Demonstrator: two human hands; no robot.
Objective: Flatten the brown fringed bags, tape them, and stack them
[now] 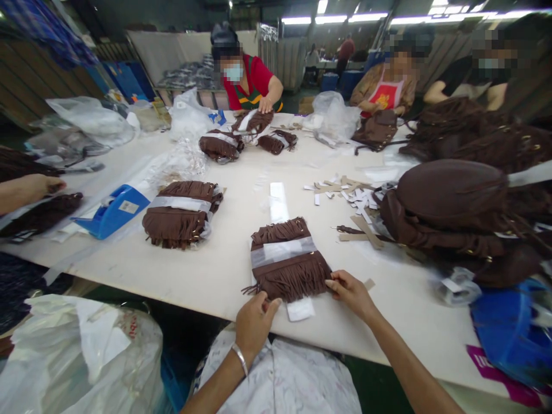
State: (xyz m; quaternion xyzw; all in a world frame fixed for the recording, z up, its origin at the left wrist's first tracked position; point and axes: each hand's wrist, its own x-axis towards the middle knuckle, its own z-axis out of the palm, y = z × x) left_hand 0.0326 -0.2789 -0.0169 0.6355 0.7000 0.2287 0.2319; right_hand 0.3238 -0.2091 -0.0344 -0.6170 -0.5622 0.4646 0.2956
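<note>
A brown fringed bag (287, 279), folded flat with a white strip band (282, 251) around its middle, lies on the table before me. My right hand (351, 294) pinches the fringe at its lower right corner. At the lower left corner, my left hand (254, 322) has its fingers curled at the fringe edge; the fingertips are partly hidden. A white strip (301, 309) pokes out below the bag, and another white strip (278, 201) lies just beyond it. To the left sits a second banded fringed bag (179, 221) in clear plastic.
Brown bags (448, 201) are heaped at right, near a blue tape dispenser (509, 333). Paper scraps (353, 192) lie beside them. Another blue tape dispenser (112, 210) stands left, near another person's hand (32, 190). Co-workers sit across the table (228, 270). A plastic sack (86, 356) is lower left.
</note>
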